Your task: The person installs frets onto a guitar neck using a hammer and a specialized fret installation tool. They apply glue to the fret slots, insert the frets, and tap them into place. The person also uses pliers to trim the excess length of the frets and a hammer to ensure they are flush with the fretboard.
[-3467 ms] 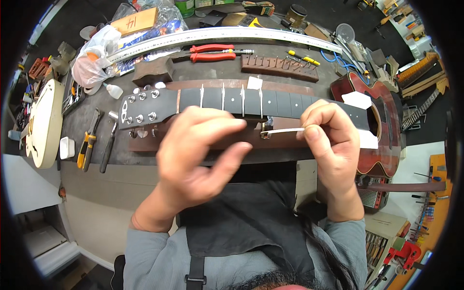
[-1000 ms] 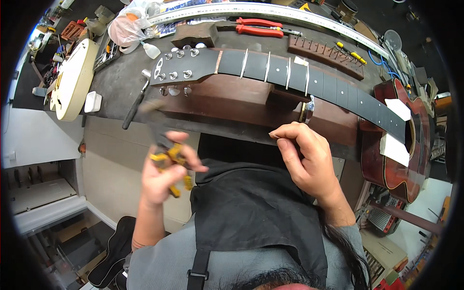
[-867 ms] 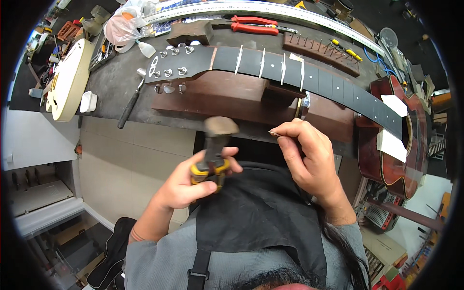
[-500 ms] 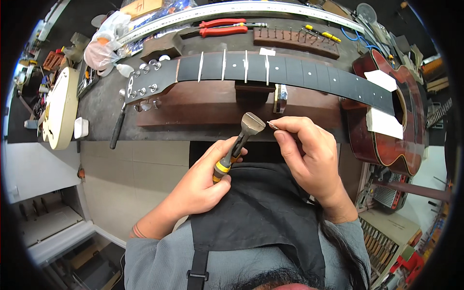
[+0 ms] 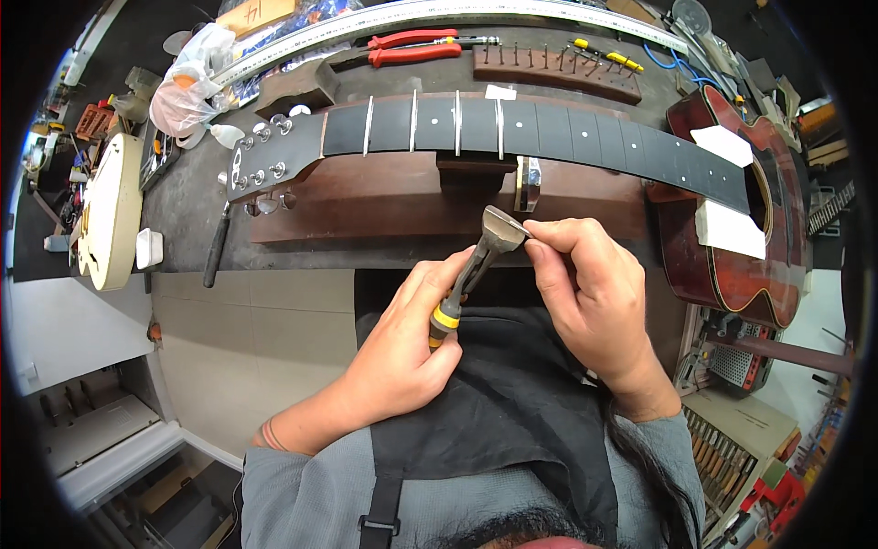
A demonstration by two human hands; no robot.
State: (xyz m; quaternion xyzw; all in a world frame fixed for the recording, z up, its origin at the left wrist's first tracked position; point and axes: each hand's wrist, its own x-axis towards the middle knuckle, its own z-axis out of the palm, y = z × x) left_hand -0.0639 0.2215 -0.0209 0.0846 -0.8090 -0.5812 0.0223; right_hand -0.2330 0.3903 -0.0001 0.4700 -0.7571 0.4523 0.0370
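My left hand [image 5: 407, 348] is closed around yellow-and-black end cutters [image 5: 445, 316], their broad steel head raised. My right hand [image 5: 594, 302] pinches a small piece of metal wire [image 5: 527, 234] between thumb and forefinger, right at the cutters' jaws; whether the jaws grip it I cannot tell. Just beyond both hands lies a dark red guitar [image 5: 759, 284], its black fretboard [image 5: 567, 142] propped over brown wooden blocks [image 5: 357, 206]. Several silver fret wires [image 5: 456, 128] cross the board's headstock half. White paper patches [image 5: 727, 229] sit beside the soundhole.
Across the bench [image 5: 183, 238] lie red-handled pliers [image 5: 412, 55], a long steel ruler [image 5: 567, 14], a wooden pin block [image 5: 549, 71] and a black-handled tool [image 5: 215, 252]. A cream guitar body [image 5: 110, 215] and a small white container [image 5: 149, 245] are at the left.
My left hand was empty earlier, then took up the cutters; it has moved right and upward, bringing their jaws to the wire in my right hand. The view has shifted too.
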